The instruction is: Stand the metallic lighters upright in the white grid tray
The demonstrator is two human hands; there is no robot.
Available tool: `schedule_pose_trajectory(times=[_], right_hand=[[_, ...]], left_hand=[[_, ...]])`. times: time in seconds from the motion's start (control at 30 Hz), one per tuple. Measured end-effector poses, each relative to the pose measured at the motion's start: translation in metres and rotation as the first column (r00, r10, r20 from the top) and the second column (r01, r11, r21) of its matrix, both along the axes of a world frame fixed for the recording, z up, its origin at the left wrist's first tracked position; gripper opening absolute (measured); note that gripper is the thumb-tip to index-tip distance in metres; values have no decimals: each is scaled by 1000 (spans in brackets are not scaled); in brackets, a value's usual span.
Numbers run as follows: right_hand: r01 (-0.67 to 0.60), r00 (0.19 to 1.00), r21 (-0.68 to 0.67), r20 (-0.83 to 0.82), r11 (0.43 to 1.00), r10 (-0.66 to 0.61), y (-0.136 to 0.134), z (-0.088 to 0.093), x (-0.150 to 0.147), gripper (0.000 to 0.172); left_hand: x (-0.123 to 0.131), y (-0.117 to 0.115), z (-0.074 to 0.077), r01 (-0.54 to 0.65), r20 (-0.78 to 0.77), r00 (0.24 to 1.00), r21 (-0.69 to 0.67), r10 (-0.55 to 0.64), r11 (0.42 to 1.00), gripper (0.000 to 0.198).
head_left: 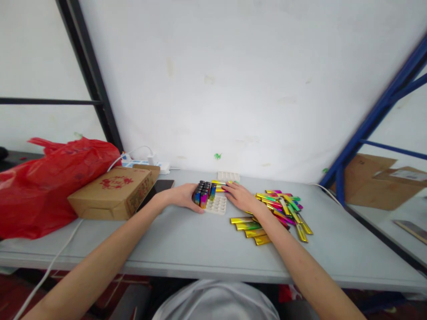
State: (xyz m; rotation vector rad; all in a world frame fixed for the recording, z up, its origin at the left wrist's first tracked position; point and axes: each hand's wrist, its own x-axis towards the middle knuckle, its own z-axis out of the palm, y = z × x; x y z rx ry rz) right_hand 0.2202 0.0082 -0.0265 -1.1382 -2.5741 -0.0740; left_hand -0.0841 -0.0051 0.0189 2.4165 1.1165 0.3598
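Observation:
At the left of a white tray [216, 205] with round holes, my left hand [184, 195] curls round a group of upright shiny sticks [203, 200] with black tops. Its thumb lies along the tray's front edge; the other fingers are partly hidden behind the group. The sticks shimmer blue, pink and yellow and fill the tray's left part, while holes show on the right. My right hand [237, 195] has its fingertips on yellow shiny sticks [219, 182] that lie sideways behind the tray. How firmly it grips them is hard to see.
A loose pile of shiny coloured sticks [290, 211] lies right of my right forearm, with several in a row [248, 226] nearer me. Another white tray [228, 176] rests by the wall. Leftward are a cardboard box [110, 191], a red plastic bag [56, 182] and a power strip [140, 163].

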Motion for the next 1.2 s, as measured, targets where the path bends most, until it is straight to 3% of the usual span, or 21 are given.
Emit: schedule_pose_trajectory(times=[0.23,0.43,0.63,0.83,1.03,1.2], right_hand=[[88,995,-73,52,993,-84,-19,24,15,42],[252,966,-134,86,958,-242,-38,42,27,35],[356,933,-17,-55,934,-357,-22,29,27,34],[330,944,-50,24,943,-329,-10,19,28,23],[298,952,-71,-52,952,-302,-10,20,30,24],[270,960,-65,-63,961,-274,-12,20,29,21]], left_hand=[[2,-3,1,-15,-27,1000,0,15,1000,86],[1,-2,2,-7,-23,1000,-13,7,1000,81],[0,-2,3,-22,-13,1000,27,22,999,78],[15,-6,0,-89,16,996,70,88,994,74],[40,-12,-11,-138,25,990,171,136,975,69],[43,-11,-15,-144,33,990,229,140,963,68]])
